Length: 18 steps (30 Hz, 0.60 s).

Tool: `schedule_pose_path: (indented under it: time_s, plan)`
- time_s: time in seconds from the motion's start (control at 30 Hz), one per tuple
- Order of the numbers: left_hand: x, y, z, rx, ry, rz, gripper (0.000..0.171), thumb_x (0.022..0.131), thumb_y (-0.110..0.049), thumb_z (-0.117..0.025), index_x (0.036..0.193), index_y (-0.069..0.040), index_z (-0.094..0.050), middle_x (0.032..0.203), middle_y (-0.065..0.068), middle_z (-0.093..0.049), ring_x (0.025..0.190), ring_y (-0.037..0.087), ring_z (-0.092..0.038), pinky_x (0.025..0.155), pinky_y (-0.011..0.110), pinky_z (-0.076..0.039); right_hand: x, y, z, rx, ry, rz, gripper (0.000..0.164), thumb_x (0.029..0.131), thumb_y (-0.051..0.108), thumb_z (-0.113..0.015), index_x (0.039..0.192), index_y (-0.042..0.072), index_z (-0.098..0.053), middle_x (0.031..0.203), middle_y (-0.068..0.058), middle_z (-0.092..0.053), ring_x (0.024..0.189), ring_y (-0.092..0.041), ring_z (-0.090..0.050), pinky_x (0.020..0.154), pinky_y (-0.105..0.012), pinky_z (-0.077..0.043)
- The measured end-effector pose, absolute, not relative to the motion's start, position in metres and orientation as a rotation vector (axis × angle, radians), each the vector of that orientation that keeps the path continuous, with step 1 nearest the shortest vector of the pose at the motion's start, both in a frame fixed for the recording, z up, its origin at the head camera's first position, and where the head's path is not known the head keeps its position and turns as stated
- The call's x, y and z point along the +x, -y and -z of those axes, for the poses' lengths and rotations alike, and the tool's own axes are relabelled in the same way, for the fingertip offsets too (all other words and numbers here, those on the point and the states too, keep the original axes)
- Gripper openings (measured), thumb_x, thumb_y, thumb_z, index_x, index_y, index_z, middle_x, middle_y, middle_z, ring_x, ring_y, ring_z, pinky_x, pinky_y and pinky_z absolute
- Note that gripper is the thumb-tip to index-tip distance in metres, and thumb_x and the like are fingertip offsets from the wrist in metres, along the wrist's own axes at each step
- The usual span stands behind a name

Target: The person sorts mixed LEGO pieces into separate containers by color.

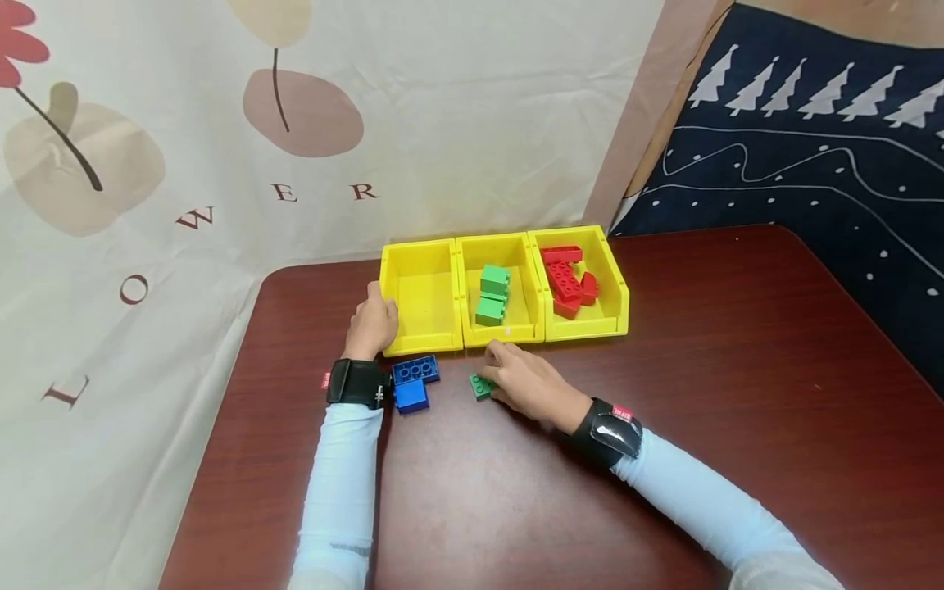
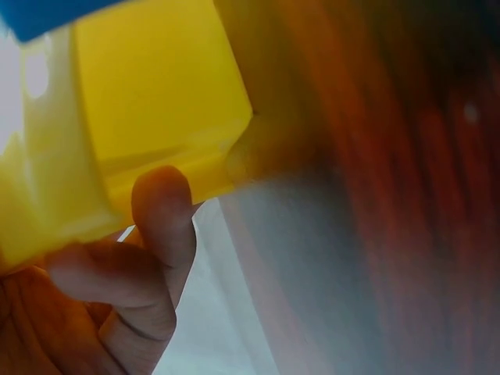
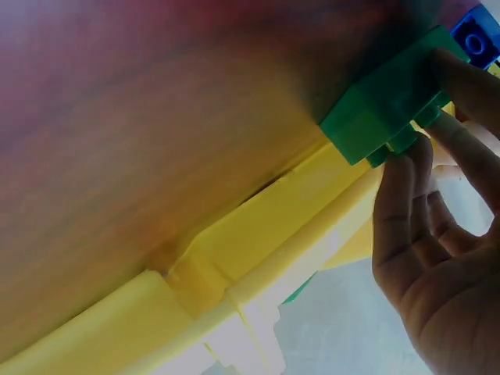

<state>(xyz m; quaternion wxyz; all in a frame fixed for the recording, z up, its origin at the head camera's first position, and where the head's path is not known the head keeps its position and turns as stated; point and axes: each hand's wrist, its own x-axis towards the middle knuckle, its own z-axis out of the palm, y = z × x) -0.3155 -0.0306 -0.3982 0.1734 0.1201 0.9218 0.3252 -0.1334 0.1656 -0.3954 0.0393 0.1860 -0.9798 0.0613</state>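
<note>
My left hand [image 1: 373, 324] grips the left wall of the leftmost yellow bin [image 1: 420, 344]; in the left wrist view, a fingertip [image 2: 162, 195] presses against the yellow plastic. In front of the bins, my right hand [image 1: 533, 385] holds a green toy brick [image 1: 482, 387] at the table. The right wrist view shows this green brick [image 3: 391, 98] by the fingertips, its studs facing the hand. Two blue bricks, one showing its hollow underside [image 1: 416, 370] and one below it [image 1: 411, 397], lie near the left wrist.
Three yellow bins stand in a row against the cloth backdrop [image 1: 472, 123]. Light green bricks [image 1: 492, 295] sit in the middle bin [image 1: 525, 307], and several red bricks [image 1: 564, 283] in the right bin [image 1: 608, 303]. Dark reddish table [image 1: 701, 369] extends to the right.
</note>
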Motion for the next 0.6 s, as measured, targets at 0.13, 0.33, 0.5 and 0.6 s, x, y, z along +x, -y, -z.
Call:
schedule_pose_path:
  time_s: [0.13,0.33,0.5,0.6]
  plan:
    - [-0.315,0.031,0.398,0.348,-2.609,-0.925,0.046,0.107,-0.025,-0.036,0.147,-0.006,-0.021,0.11,0.023,-0.055,0.086,0.036,-0.06,0.082,0.045,-0.053,-0.127,-0.167,0.394,0.576,3.005,-0.181,0.028,0.083,0.019,-0.078,0.11,0.01,-0.074,0.107,-0.005,-0.066,0.09,-0.019,-0.059,0.074,-0.028,-0.053]
    - [-0.315,0.031,0.397,0.346,-2.602,-0.914,0.047,0.107,-0.026,-0.035,0.147,-0.006,-0.021,0.11,0.023,-0.055,0.086,0.036,-0.06,0.082,0.045,-0.052,-0.125,-0.17,0.38,0.61,2.982,-0.164,0.032,0.083,0.022,-0.079,0.112,0.01,-0.073,0.104,-0.006,-0.07,0.09,-0.021,-0.062,0.076,-0.031,-0.054]
    - [-0.316,0.031,0.398,0.347,-2.604,-0.908,0.046,0.107,-0.026,-0.036,0.146,-0.006,-0.021,0.11,0.023,-0.055,0.086,0.036,-0.06,0.082,0.045,-0.052,-0.141,-0.18,0.353,0.547,2.908,-0.198,0.035,0.081,0.021,-0.081,0.112,0.009,-0.074,0.104,-0.009,-0.071,0.092,-0.024,-0.064,0.078,-0.034,-0.055]
    - [-0.315,0.031,0.397,0.341,-2.603,-0.914,0.046,0.107,-0.026,-0.036,0.146,-0.007,-0.021,0.11,0.023,-0.055,0.086,0.036,-0.06,0.082,0.046,-0.052,-0.16,-0.187,0.337,0.41,2.924,-0.215,0.036,0.082,0.023,-0.08,0.114,0.008,-0.073,0.108,-0.012,-0.07,0.093,-0.027,-0.061,0.077,-0.034,-0.054]
